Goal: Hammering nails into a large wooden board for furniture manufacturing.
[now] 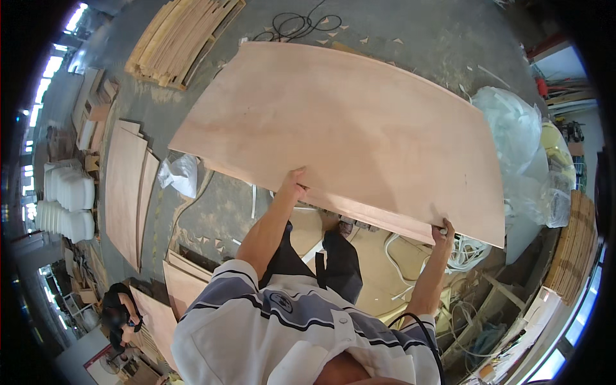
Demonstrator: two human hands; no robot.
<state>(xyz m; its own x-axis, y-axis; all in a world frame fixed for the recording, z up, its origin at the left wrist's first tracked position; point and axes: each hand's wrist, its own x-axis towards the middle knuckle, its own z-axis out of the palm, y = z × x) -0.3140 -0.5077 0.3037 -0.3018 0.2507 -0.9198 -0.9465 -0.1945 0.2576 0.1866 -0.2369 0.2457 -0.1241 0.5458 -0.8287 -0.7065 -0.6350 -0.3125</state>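
Note:
A large pale plywood sheet (pixel 359 128) stretches out in front of me. My left hand (pixel 295 183) is closed on its near edge, left of the middle, with the thumb on top. Farther right along the same edge, my right hand (pixel 444 233) grips the sheet near its right corner. Fingers of both hands are partly hidden under the edge. A thick band of wood (pixel 372 210) shows just below the edge between my hands; whether it is a second sheet I cannot tell.
Stacked wooden strips (pixel 183 38) lie at the far left, more plywood sheets (pixel 125 186) at the left. A white plastic bag (pixel 179 174) sits by the sheet's left corner. Clear plastic wrap (pixel 513 135) and coiled white strapping (pixel 471 253) are at right. Another person (pixel 119 314) is lower left.

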